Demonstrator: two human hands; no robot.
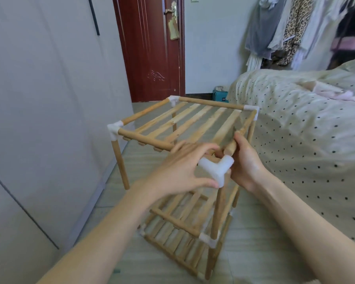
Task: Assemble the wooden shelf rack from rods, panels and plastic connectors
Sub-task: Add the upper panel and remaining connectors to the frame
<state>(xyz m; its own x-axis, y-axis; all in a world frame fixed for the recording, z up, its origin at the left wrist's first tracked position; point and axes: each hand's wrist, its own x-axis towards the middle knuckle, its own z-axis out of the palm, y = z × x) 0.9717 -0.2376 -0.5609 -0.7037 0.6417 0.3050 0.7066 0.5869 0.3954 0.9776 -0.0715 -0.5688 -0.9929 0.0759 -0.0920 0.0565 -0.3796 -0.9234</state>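
The rack (184, 160) stood on the floor beside the bed (295, 119). The left hand (180, 171) pinched the white corner connector (215, 169); the right hand (246, 162) gripped the side rod (244, 128). The frame looked light and wobbly, best held near the joints.

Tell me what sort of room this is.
Most likely a bedroom: a bed with a cream polka-dot cover, clothes hanging on a rail, and a dark red wooden door.

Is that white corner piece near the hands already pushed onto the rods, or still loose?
Not fully on. The white corner connector sits atop the upright rod, but the right side rod ends just outside its socket.
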